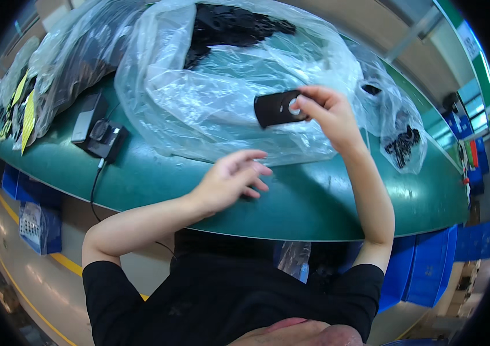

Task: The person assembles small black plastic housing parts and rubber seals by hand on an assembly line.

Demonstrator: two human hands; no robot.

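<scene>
My right hand (pixel 327 114) pinches a dark, flat, rounded casing (pixel 272 110) by its right end, thumb on top near a pale round spot. The casing hangs above a large clear plastic bag (pixel 199 109) spread over the green table (pixel 158 183). Lower and to the left, my left hand (pixel 234 180) is held over the table near the bag's front edge. Its fingers are apart and loosely curled, with nothing in them. Many small black plastic parts (pixel 227 26) lie in the far part of the bag.
A small black device (pixel 105 138) with a cable stands on the table at left, beside a grey box (pixel 88 118). Another filled plastic bag (pixel 80 52) lies behind them. At right is a smaller bag (pixel 401 135) with black pieces. Blue bins (pixel 429 268) stand below the table's right edge.
</scene>
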